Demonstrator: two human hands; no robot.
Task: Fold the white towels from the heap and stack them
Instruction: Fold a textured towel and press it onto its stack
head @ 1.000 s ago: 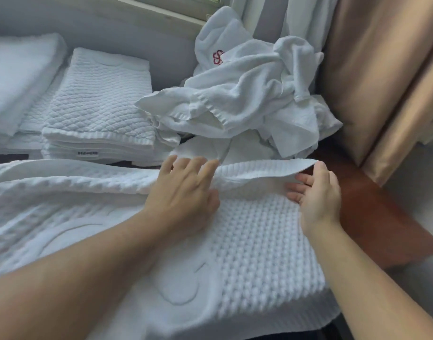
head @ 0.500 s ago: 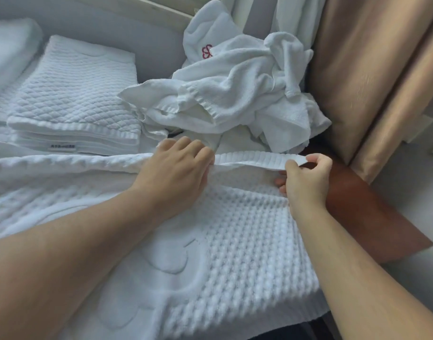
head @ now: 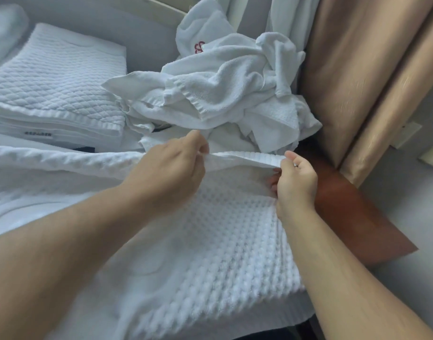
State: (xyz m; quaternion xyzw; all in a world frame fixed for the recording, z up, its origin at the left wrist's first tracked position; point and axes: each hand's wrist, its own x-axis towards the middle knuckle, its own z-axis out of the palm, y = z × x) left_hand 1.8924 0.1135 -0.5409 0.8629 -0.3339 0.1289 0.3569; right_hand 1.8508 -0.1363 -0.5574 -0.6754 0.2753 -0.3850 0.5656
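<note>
Mid-frame, the left hand (head: 172, 171) and right hand (head: 295, 182) each pinch the far hem of the waffle towel (head: 210, 241), which drapes a brown worktop (head: 352, 217); heap (head: 225, 89) behind, folded stack (head: 55, 94) upper left, beige curtain (head: 352, 69) right.

My left hand (head: 168, 170), flat on the white waffle-weave towel (head: 225, 246) a second ago, has curled and now pinches its far hem. My right hand (head: 296, 185) went from fingers tucked under the corner to a thumb-and-finger pinch. The hem is now lifted off the layer below, stretched taut between both hands.
</note>
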